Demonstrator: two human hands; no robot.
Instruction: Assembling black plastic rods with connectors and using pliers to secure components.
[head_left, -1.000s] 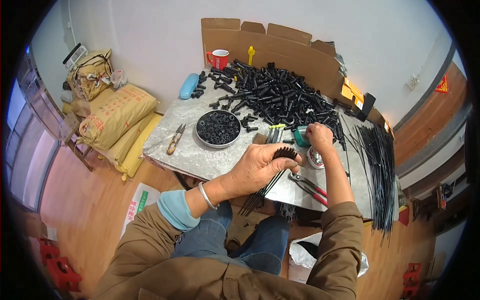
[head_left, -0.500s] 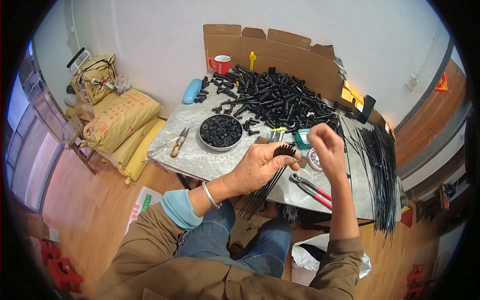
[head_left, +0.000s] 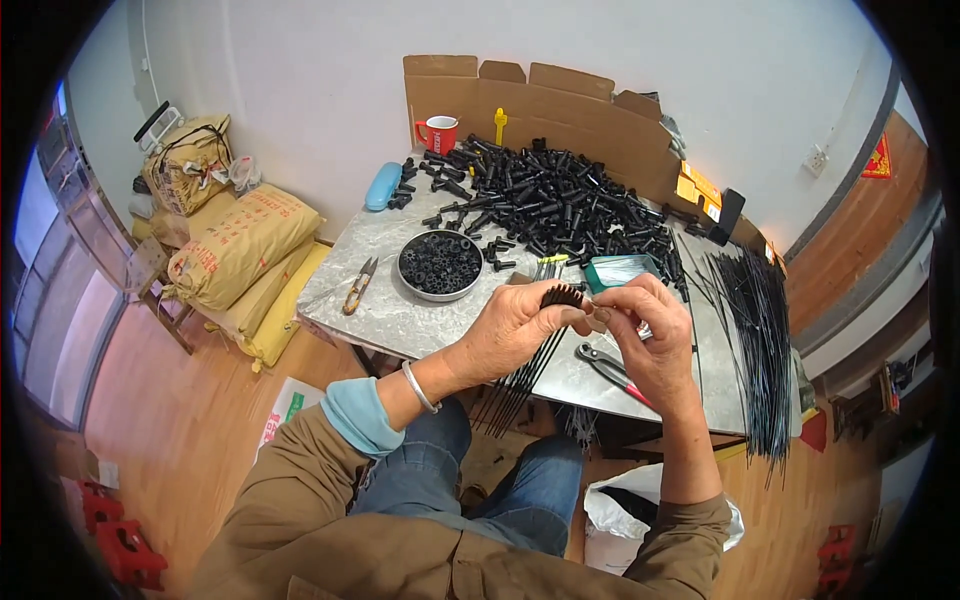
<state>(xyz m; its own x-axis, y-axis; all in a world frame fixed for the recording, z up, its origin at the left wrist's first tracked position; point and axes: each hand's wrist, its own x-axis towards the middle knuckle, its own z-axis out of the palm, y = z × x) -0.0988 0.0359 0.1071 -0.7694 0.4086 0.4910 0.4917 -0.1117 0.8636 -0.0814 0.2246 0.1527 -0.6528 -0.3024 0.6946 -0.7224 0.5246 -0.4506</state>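
Note:
Above the table's front edge, my left hand (head_left: 525,325) is closed around a bundle of thin black rods (head_left: 515,395). Their upper ends fan out in a row between thumb and fingers, and their long ends slant down toward my lap. My right hand (head_left: 655,335) meets the left fingertips at the row's right end, thumb and fingers pinched; what it pinches is too small to tell. Below the hands lie pliers (head_left: 608,370) with red handles, partly covered by my right hand. Just behind sits a green open box (head_left: 592,277) with thin pale pieces inside.
A metal bowl (head_left: 440,297) holds black rings; snips (head_left: 358,290) lie to its left. Black bolt-like parts (head_left: 560,195) are heaped before a cardboard screen (head_left: 540,85). A blue case (head_left: 384,187) and red mug (head_left: 437,135) stand far left. Long black rods (head_left: 755,340) overhang the right edge.
My right hand has come down and left from above the table's right side to the left hand's fingertips. It now covers the small round tin. The left hand keeps its hold on the rods.

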